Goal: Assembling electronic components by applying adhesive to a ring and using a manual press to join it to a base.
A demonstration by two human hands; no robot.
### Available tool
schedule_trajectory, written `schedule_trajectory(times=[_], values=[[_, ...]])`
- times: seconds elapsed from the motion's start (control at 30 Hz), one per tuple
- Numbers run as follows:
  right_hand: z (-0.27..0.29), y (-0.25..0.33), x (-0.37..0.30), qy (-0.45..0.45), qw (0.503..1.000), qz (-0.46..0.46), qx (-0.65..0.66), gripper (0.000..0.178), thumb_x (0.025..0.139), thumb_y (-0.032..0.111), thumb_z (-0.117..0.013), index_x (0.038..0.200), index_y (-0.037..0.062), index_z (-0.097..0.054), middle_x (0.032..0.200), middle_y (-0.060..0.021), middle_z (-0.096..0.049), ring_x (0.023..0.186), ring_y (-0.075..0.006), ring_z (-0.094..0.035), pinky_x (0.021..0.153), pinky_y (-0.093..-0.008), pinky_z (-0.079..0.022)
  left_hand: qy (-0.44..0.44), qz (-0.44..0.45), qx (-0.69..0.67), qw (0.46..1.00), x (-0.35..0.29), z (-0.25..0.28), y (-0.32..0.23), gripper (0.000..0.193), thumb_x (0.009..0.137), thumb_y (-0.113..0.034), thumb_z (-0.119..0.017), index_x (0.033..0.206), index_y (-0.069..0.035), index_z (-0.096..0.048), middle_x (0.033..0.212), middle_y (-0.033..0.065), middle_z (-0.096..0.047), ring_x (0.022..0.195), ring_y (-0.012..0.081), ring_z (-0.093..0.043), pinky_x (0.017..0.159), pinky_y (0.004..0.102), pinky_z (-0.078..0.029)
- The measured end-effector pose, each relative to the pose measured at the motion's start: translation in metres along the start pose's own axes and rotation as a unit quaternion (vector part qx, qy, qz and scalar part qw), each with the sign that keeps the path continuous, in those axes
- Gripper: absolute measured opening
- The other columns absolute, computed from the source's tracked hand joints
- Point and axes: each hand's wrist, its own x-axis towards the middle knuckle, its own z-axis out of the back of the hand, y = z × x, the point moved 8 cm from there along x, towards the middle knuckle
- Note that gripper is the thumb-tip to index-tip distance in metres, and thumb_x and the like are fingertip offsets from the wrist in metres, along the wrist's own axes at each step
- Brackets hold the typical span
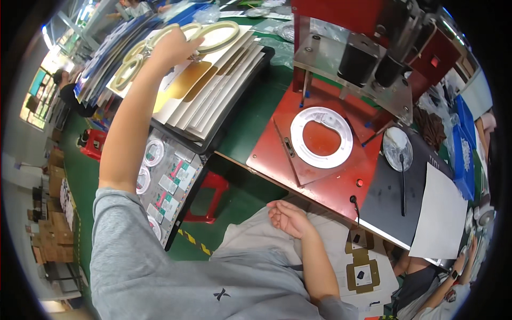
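One red press [333, 96] stands right of the cream rings [236, 33].

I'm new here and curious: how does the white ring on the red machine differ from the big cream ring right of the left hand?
The white ring is bright white; the cream ring is yellowish. The white ring has a broad band, the cream ring a narrow one. Both are round with open middles.
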Motion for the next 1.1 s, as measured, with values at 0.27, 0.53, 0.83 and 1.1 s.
schedule_trajectory(times=[0.27, 0.53, 0.83, 1.1], values=[[0.003, -0.006, -0.011, -0.005, 1.000, 0.007, -0.009, 0.027, 0.111, 0.025, -0.053, 0.123, 0.0039, -0.063, 0.097, -0.0062, -0.067, 0.080, -0.0152, -0.063, 0.069, -0.0282, -0.049, 0.079, -0.015, -0.263, 0.961, -0.057, 0.005, -0.022, 0.033, 0.084, -0.027, -0.075, 0.092, 0.005, -0.078, 0.074, 0.0094, -0.071, 0.061, 0.0158, -0.067, 0.060, 0.0306, -0.054], [-0.094, 0.018, -0.053, -0.010, 0.945, 0.085, -0.315, 0.043, 0.111, 0.039, -0.052, 0.134, 0.0032, -0.059, 0.114, -0.0058, -0.067, 0.096, -0.0127, -0.063, 0.090, -0.0285, -0.051, 0.106, -0.186, -0.419, 0.883, -0.216, 0.044, -0.109, 0.017, 0.094, -0.005, -0.067, 0.110, 0.002, -0.064, 0.091, 0.0023, -0.070, 0.076, 0.0054, -0.059, 0.068, 0.0220, -0.047], [-0.176, 0.106, -0.141, -0.121, 0.889, 0.380, -0.226, 0.031, 0.098, 0.008, -0.074, 0.123, -0.0028, -0.060, 0.107, -0.0064, -0.069, 0.086, -0.0082, -0.065, 0.075, -0.0229, -0.053, 0.084, -0.329, -0.458, 0.822, -0.305, -0.022, -0.174, 0.043, 0.084, 0.000, -0.076, 0.125, -0.001, -0.065, 0.093, 0.0119, -0.069, 0.078, 0.0271, -0.065, 0.072, 0.0364, -0.052], [-0.156, 0.135, -0.206, -0.276, 0.741, 0.474, -0.388, 0.030, 0.077, 0.011, -0.093, 0.095, -0.0028, -0.073, 0.081, -0.0065, -0.071, 0.070, -0.0090, -0.063, 0.062, -0.0244, -0.048, 0.304, -0.227, -0.651, 0.657, -0.331, -0.067, -0.195, 0.035, 0.082, 0.002, -0.077, 0.116, 0.008, -0.072, 0.116, 0.0193, -0.074, 0.104, 0.0286, -0.071, 0.092, 0.0362, -0.054]])
